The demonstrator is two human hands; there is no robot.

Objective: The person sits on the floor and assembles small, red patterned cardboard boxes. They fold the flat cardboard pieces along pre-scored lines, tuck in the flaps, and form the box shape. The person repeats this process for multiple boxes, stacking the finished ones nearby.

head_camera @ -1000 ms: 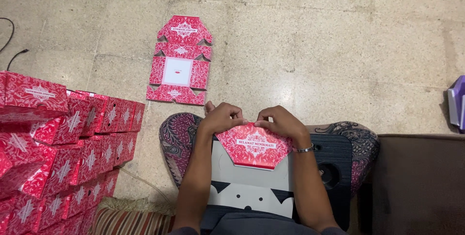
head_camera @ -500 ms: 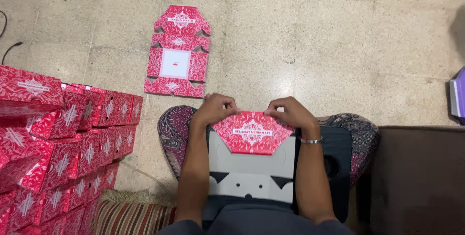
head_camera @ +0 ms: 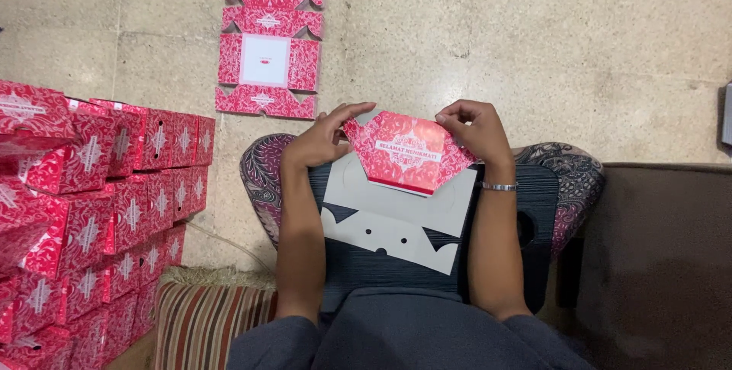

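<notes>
Both hands, left hand (head_camera: pixel 324 139) and right hand (head_camera: pixel 474 132), are spreading apart from a second ago, folding the red flap (head_camera: pixel 408 152) further over the grey cardboard (head_camera: pixel 396 221).

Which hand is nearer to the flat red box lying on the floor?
Left. The left hand holds the folded flap's left edge, just below and right of the flat box. The right hand is at the flap's right edge, farther away.

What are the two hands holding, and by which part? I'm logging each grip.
Both hold one flat cardboard box blank, red outside, grey inside. The left hand and right hand pinch the side corners of its folded red top flap.
</notes>
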